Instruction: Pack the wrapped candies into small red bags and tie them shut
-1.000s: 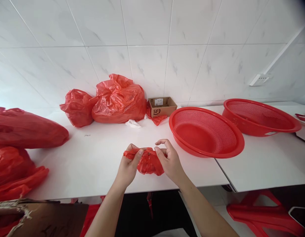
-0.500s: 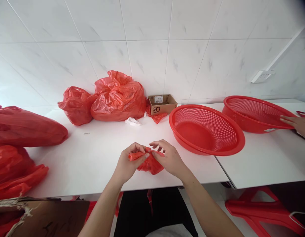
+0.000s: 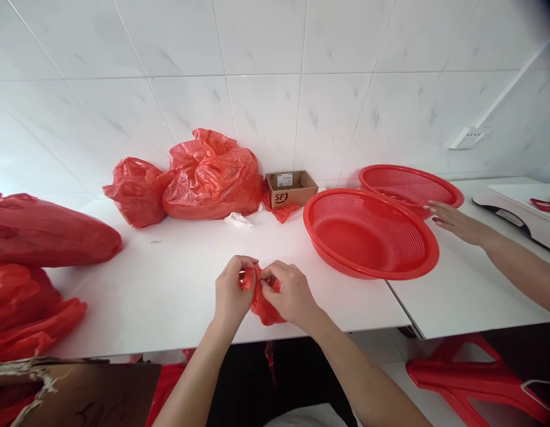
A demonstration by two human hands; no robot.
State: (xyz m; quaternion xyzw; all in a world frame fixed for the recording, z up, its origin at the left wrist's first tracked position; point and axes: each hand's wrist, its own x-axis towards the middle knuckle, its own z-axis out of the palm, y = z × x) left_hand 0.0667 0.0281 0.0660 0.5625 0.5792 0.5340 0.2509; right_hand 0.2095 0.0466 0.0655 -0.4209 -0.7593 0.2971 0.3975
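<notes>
Close to the table's front edge, a small red plastic bag (image 3: 266, 309) is gathered between my hands. My left hand (image 3: 234, 290) is closed, its thumb and fingers pinching the bag's top from the left. From the right, my right hand (image 3: 289, 292) pinches the same gathered top, fingers curled and closed. The hands are almost touching. What the bag contains is hidden. To the right of it, a red perforated plastic basket (image 3: 368, 270) rests on the white table (image 3: 177, 302).
A second red basket (image 3: 412, 172) stands behind the first, a co-worker's hand (image 3: 457, 222) at its rim. At the back are large red bags (image 3: 212, 184), crumpled tissue (image 3: 239, 220) and a small cardboard box (image 3: 296, 196). A white cutting board (image 3: 519, 196) lies far right; more red bags (image 3: 47, 231) lie left.
My hands have drawn together, bunching the bag's top into a tighter pinch. The co-worker's hand has pushed the back basket leftward behind the front one, uncovering the cutting board.
</notes>
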